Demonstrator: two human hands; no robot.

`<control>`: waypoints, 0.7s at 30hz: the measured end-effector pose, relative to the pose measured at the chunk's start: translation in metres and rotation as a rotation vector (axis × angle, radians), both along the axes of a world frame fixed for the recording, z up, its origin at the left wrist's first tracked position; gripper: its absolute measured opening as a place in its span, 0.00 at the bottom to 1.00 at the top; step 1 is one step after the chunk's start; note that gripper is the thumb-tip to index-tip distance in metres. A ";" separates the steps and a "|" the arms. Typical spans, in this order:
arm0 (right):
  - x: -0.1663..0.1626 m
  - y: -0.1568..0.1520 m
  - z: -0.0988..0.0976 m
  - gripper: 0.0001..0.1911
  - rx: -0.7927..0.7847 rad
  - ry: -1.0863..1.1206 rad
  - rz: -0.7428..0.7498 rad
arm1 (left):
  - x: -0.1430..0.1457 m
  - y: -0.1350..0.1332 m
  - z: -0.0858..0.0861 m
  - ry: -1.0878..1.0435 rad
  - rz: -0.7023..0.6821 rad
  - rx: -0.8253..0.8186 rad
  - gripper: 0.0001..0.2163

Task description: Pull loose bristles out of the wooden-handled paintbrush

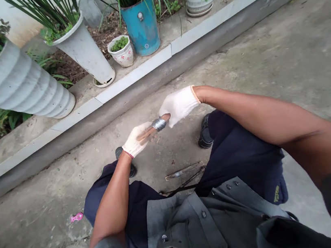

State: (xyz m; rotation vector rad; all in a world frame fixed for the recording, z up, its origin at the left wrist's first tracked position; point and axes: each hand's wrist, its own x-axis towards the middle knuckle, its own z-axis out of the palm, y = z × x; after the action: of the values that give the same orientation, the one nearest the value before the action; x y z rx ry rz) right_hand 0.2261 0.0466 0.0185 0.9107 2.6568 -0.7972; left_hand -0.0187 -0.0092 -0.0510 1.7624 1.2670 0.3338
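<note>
In the head view my left hand [134, 141], in a white knit glove, is closed around a wooden stick [147, 135]. Silvery wire [159, 124] is wound in tight coils near the stick's far end. My right hand [178, 103], gloved as well, is at the stick's brown tip with its fingers curled. What those fingers pinch, if anything, is hidden. On the ground between my feet lies a second wooden piece [187, 170] with a silvery band around it, beside some thin dark rods [193, 176].
A tiled ledge [134, 80] runs diagonally ahead, carrying a ribbed white planter [29, 83], a tall white pot [87, 48], a small flowered pot [124, 58] and a blue container [142, 28]. A pink object [76, 217] lies on the concrete at the left. My shoes [205, 132] flank the work.
</note>
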 end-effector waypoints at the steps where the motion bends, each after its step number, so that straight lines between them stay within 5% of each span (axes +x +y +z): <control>1: -0.001 0.001 0.002 0.17 0.039 0.027 -0.023 | 0.003 -0.002 -0.002 -0.022 0.012 -0.021 0.16; 6: -0.011 0.011 0.002 0.19 0.276 0.001 -0.329 | 0.020 -0.011 -0.002 -0.167 0.066 -0.075 0.16; 11: -0.013 0.017 -0.001 0.19 0.327 -0.052 -0.530 | 0.021 -0.009 -0.005 -0.348 0.203 -0.160 0.15; 21: -0.017 0.005 0.012 0.23 0.318 0.032 -0.461 | 0.019 -0.016 -0.006 -0.519 0.110 -0.420 0.16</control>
State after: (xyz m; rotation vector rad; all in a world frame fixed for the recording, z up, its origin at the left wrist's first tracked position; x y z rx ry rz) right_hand 0.2093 0.0520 0.0304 1.6423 2.6791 -0.4735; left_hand 0.0005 -0.0252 -0.0570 1.1540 0.9690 0.5086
